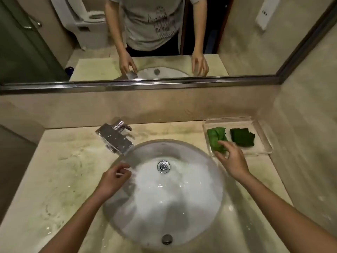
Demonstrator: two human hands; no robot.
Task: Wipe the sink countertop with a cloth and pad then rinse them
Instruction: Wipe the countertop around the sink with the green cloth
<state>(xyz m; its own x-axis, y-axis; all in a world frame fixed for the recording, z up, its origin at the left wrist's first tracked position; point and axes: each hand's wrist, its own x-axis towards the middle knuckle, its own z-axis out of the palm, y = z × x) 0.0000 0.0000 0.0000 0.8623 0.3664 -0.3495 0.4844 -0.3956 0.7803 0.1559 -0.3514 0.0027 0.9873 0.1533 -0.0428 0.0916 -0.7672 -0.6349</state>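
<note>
A light green cloth (216,138) and a dark green pad (242,137) lie side by side in a clear tray (262,141) at the back right of the beige countertop (60,172). My right hand (232,159) hovers over the tray's near left corner, fingers spread and relaxed, fingertips at the cloth's lower edge. My left hand (114,178) hangs over the left rim of the white sink (164,194), fingers loosely curled and holding nothing. Water covers the basin around the drain (163,166).
A chrome faucet (115,139) stands at the back left of the sink, its spout over the basin. A mirror (145,39) runs along the back wall. A wall closes the counter on the right. The countertop looks wet and streaked.
</note>
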